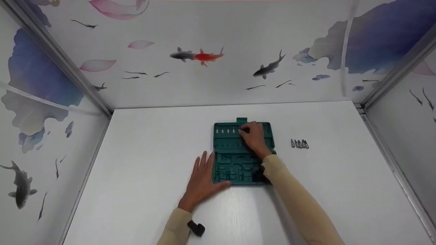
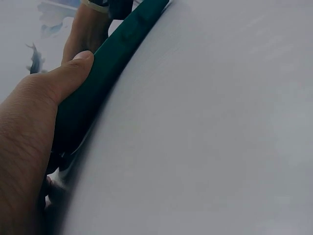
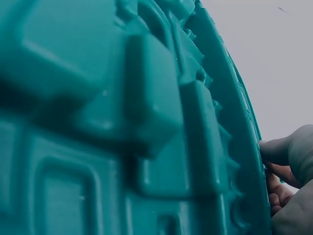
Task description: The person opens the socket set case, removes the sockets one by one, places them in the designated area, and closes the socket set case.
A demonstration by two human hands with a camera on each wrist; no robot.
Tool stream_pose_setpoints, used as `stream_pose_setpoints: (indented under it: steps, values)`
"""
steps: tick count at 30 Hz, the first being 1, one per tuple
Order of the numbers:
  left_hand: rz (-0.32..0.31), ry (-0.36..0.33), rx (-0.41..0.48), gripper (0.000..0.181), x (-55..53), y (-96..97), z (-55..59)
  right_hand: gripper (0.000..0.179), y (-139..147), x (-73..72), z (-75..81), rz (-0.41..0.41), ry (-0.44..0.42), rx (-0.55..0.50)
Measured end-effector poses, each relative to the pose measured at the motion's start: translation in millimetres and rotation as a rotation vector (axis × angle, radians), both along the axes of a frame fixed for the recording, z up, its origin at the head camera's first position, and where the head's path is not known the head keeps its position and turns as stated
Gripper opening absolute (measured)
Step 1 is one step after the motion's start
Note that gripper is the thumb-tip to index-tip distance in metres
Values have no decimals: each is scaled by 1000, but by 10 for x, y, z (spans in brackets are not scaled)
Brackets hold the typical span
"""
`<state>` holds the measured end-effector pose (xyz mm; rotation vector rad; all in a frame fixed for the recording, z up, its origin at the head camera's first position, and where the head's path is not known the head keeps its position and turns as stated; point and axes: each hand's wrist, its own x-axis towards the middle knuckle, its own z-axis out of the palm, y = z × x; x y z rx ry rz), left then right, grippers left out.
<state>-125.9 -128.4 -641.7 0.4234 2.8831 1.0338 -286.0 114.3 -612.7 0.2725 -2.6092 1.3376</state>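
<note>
A green plastic tool case [image 1: 235, 166] lies unfolded on the table, its moulded recesses facing up. My left hand [image 1: 201, 180] rests along its left side with fingers straight; the thumb [image 2: 78, 66] lies on the case's front edge. Over the upper half, my right hand [image 1: 253, 136] bends down with thumb and fingertips pinching at the end of a row of small metal bits [image 1: 228, 130]. The bit at these fingertips is mostly hidden by them. In the right wrist view, the fingers [image 3: 276, 152] reach the case's far rim, while moulded recesses fill most of the picture.
Several loose metal bits [image 1: 299, 144] lie side by side on the white table [image 1: 146, 153], right of the case. A green latch tab [image 1: 242, 120] sticks out at the case's far edge. Printed panels with fish and petals enclose the table at back and sides.
</note>
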Motion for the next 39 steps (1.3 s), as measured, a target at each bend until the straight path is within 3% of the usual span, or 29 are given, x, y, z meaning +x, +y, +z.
stream_pose_setpoints:
  steps: [4,9,13,22,39]
  values:
    - [5,14,-14,127,-3,-2,11,16,0,-2,-8,-3,-3,-80]
    - [3,13,-16,128,11,7,11,21,100,33,48,-43,-102,-225]
    - [-6,13,-7,128,10,17,4,23,297,106,135,-55,-137,-259]
    - [-3,3,0,128,-5,-9,-1,20,812,294,303,-39,-107,-231]
    - [5,6,-33,128,-4,2,-18,29,1951,714,199,-202,-111,-47]
